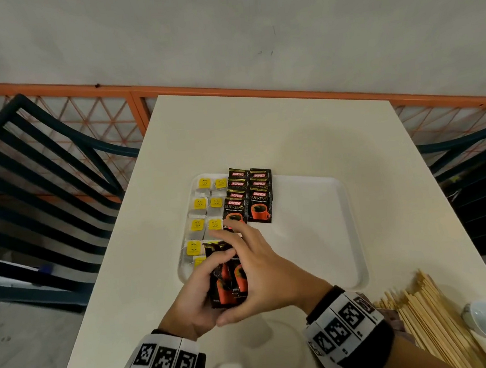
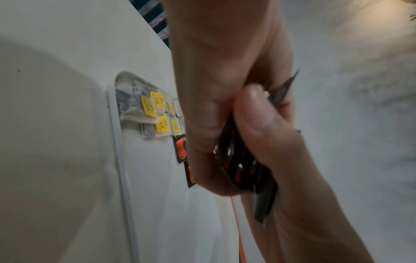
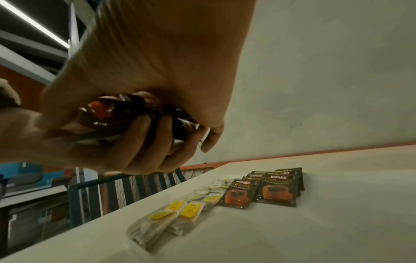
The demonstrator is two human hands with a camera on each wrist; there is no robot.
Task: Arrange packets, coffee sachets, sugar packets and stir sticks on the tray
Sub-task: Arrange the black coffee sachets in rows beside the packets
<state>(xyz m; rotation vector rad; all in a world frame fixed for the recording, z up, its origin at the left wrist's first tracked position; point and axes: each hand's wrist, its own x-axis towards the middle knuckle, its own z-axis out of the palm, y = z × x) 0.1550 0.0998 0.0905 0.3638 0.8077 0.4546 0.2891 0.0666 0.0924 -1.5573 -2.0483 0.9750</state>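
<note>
On tray point(image 1: 347, 203): teabags point(image 1: 205, 205), sachets point(image 1: 249, 195). Left grip point(image 1: 193, 297) clutching sachet bundle point(image 1: 228, 281), right grip point(image 1: 262, 268) pinching it. Sticks point(image 1: 429, 314) beside tray, head view only

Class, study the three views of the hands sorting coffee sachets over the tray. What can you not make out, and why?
- Sachet count in the held bundle: head view, left hand and right hand cover it; left wrist view blurred.
- Nearest tea bags: head view, partly behind the hands.
- Stir sticks: head view, cut off by the bottom edge.
- Sugar packets: none identifiable in any view.
- Tray near rim: hands hide part.
</note>
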